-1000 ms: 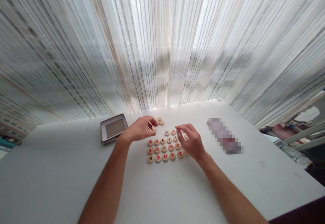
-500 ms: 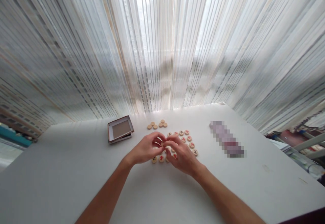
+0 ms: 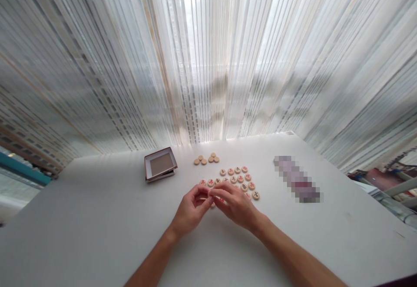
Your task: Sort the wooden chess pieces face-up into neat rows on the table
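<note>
My left hand and my right hand meet at the fingertips, just above the near side of a group of xiangqi pieces. Both hands have curled fingers with the thumbs drawn in. Whatever lies between the fingertips is hidden. The pieces are round pale wooden discs lying face up in rough rows, some with red characters, like this red-marked piece, others with black, like this black-marked piece at the right end. My fingers cover several discs in the near left part of the group.
Behind the group lie two small clusters of blank-faced discs. A shallow open box with a brown rim rests to their left, slightly tilted. On the right of the white table is a blurred-out long object. Sheer striped curtains hang behind.
Both hands have come closer to me and lower, their fingertips still together. More of the pieces' middle rows shows now. The whole scene has shifted slightly right in view.
</note>
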The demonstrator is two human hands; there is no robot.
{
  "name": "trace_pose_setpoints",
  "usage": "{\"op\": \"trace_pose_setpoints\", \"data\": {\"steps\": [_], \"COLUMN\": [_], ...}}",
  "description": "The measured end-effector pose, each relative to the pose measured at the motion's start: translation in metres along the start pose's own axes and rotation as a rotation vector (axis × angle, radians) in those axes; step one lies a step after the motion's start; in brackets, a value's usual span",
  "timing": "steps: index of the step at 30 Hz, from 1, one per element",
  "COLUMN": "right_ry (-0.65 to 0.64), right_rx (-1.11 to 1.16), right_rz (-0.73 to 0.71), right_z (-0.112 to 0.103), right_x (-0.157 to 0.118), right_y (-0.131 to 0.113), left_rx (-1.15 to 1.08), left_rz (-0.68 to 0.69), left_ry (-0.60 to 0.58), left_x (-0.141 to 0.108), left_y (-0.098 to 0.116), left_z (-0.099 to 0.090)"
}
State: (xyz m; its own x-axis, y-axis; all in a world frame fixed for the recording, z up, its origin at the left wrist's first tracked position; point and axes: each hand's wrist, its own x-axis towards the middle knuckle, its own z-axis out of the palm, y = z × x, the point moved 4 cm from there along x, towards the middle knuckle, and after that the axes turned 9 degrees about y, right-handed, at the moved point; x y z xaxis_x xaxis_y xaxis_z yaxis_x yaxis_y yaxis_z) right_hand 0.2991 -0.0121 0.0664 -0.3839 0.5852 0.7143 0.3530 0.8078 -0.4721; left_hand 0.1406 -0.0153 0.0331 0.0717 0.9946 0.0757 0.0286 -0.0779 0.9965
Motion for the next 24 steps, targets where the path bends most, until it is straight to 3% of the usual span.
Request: {"op": "trace_pose_setpoints", "data": {"steps": [5, 13, 24], "right_ry": [-0.035, -0.023, 0.025], "right_rx": [-0.013, 0.015, 0.075], "right_rz": [0.005, 0.025, 0.061], "right_z": [0.0011, -0.0008, 0.0048], "right_x": [-0.0011, 0.0009, -0.0012], "right_y": [-0.0001, 0.0002, 0.0028], "left_rx": [0.051, 0.084, -0.050], "left_rz": [0.074, 0.058, 0.048], "left_ry": [0.038, 0.059, 0.122], "left_x": [-0.0077, -0.0085, -0.0086], "left_y": [0.0031, 0.0074, 0.0042], "left_z": [0.0007, 0.0000, -0.0031]}}
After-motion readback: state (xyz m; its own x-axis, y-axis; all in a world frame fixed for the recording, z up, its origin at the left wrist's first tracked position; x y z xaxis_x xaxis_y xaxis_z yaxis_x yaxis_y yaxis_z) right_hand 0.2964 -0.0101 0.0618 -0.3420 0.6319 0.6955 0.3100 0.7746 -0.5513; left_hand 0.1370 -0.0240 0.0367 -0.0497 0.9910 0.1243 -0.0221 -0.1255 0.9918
